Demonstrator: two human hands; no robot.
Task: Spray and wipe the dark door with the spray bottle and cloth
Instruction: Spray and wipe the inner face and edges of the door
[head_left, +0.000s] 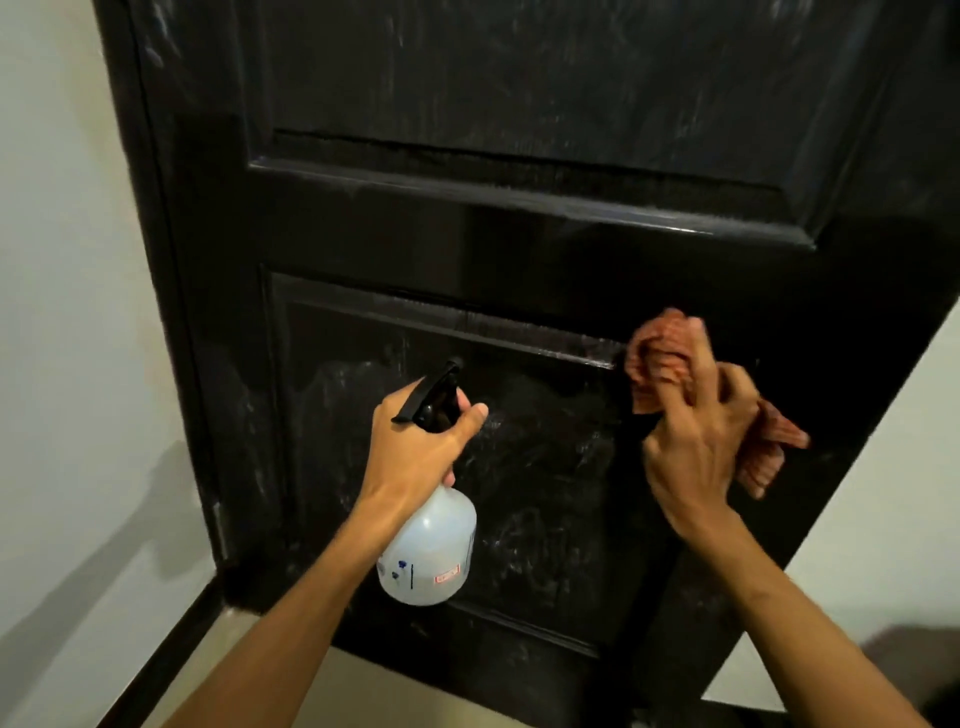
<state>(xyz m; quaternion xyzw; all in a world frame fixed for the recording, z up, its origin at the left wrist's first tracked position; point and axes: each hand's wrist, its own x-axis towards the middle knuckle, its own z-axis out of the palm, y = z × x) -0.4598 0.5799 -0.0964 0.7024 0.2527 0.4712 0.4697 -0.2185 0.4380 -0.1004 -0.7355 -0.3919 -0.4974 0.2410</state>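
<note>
The dark door (519, 234) fills most of the head view, with two raised panels and pale smears on both. My left hand (415, 447) grips the neck of a white spray bottle (431, 551) with a black trigger head, held in front of the lower panel with its nozzle toward the door. My right hand (701, 441) grips a bunched reddish-orange cloth (657, 364) and holds it against the moulding at the lower panel's upper right corner.
A pale wall (62, 312) runs along the left of the door frame, with a dark skirting (171, 644) at its foot. A light floor (363, 691) lies below the door. Another pale wall (883, 493) stands past the door's right edge.
</note>
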